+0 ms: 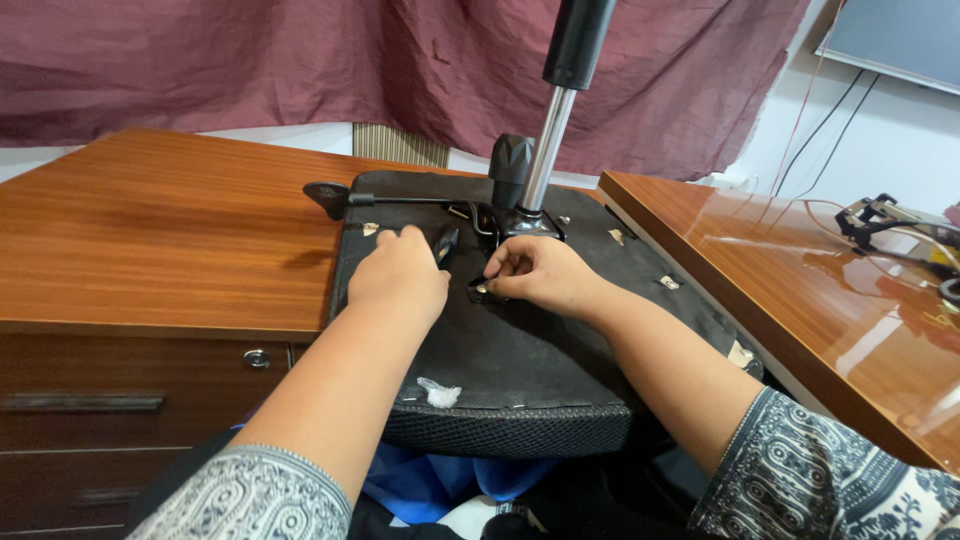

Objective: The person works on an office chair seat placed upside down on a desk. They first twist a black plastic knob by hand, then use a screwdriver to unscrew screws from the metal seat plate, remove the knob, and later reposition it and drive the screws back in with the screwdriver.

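The upturned seat (520, 350) lies between two desks, mechanism (500, 222) uppermost. Left hand (398, 275) rests curled beside the mechanism; whether it grips anything cannot be told. Right hand (540, 272) pinches a small bolt (482, 289) against the seat.

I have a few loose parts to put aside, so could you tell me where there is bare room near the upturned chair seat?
The wooden desk left of the seat is bare from the curtain to its front edge. The seat's near half is free except a white scrap. Around the metal column and lever it is crowded, with the left hand and right hand there. The right desk holds cables.
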